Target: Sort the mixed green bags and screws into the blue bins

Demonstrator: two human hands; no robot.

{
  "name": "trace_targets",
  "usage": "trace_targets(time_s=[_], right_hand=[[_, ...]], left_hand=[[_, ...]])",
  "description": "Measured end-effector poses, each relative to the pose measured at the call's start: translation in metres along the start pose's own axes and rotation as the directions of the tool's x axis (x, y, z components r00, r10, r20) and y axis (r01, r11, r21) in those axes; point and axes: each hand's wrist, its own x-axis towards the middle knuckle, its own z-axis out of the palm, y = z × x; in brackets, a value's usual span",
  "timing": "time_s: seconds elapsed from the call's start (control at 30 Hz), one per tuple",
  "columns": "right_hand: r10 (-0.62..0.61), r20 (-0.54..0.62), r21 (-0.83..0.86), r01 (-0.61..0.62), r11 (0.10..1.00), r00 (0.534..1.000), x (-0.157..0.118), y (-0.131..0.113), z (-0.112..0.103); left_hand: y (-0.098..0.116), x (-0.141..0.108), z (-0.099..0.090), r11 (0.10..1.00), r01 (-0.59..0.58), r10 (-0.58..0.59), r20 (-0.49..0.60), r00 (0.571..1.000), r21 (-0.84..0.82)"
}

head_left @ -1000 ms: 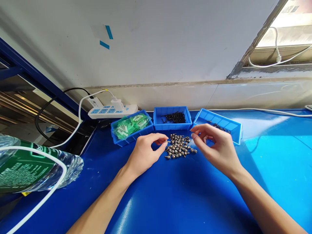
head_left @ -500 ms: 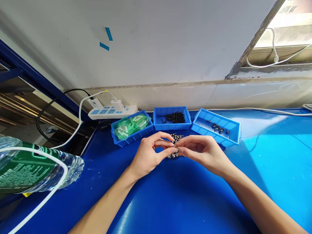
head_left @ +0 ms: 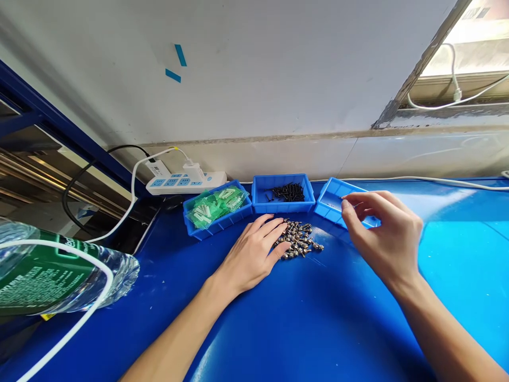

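A heap of small metal screws (head_left: 299, 240), silvery with dark parts, lies on the blue tabletop in front of the bins. My left hand (head_left: 254, 254) rests at the heap's left edge, fingers stretched out and touching the nearest screws. Over the right blue bin (head_left: 330, 212) hovers my right hand (head_left: 385, 233), thumb and forefinger pinched together above its left part. What the pinch holds, if anything, is too small to make out. The hand hides most of that bin's inside.
Black screws (head_left: 289, 192) fill part of the middle blue bin (head_left: 260, 207). The left bin (head_left: 222, 222) carries green plastic bags (head_left: 217, 204) of pale parts. Behind stands a power strip (head_left: 185, 183). A large bottle (head_left: 51, 276) lies at the left, a white cable (head_left: 105, 286) crossing it.
My hands were together over the screw heap. The right hand has moved right to the right bin. My left hand has flattened beside the heap, leaving more screws visible.
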Motion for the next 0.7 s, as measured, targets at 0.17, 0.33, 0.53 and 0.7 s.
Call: trace_targets(time_s=[0.17,0.33,0.53,0.7], right_hand=[[0.002,0.075,0.091,-0.009,0.996,0.997,-0.004,-0.004,0.005],[-0.024,0.127,0.155,0.004,0.988,0.992,-0.006,-0.004,0.007],[-0.086,0.185,0.198,0.049,0.979,0.979,-0.009,-0.007,0.011],[-0.144,0.236,0.235,0.088,0.968,0.961,-0.013,-0.008,0.015]], left_hand=[[-0.003,0.002,-0.003,0.999,-0.033,0.03,-0.135,0.99,-0.022],[-0.01,0.002,-0.005,1.0,0.002,0.0,-0.213,0.977,0.007],[-0.019,-0.001,-0.002,0.998,0.036,-0.024,-0.231,0.973,0.046],[-0.014,0.001,-0.006,0.997,0.062,-0.075,-0.259,0.963,-0.055]])
